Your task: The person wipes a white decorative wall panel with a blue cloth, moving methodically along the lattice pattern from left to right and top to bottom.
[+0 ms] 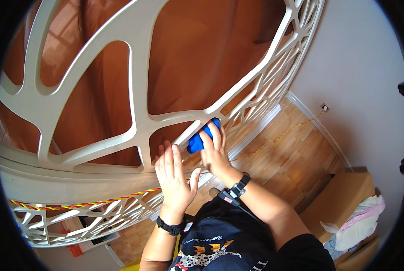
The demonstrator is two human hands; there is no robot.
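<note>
My right hand [217, 152] presses a bundled blue cloth [196, 143] against a diagonal strut of a white openwork panel [139, 111]. Part of the cloth is hidden under the fingers. To the left of it, my left hand [175, 179] is held flat and holds nothing, its fingers stretched out and the thumb apart. Its fingertips overlap a lower opening of the panel; whether they touch it, I cannot tell. Reddish-brown fabric [188, 67] shows through the large openings behind the panel.
A red-and-yellow twisted cord [86, 204] runs along the panel's base and past my hands. A yellow cord [283, 133] leads over the wooden floor [266, 172] to a wall socket [324, 107]. A cardboard box [341, 200] with crumpled cloths [361, 220] stands at right.
</note>
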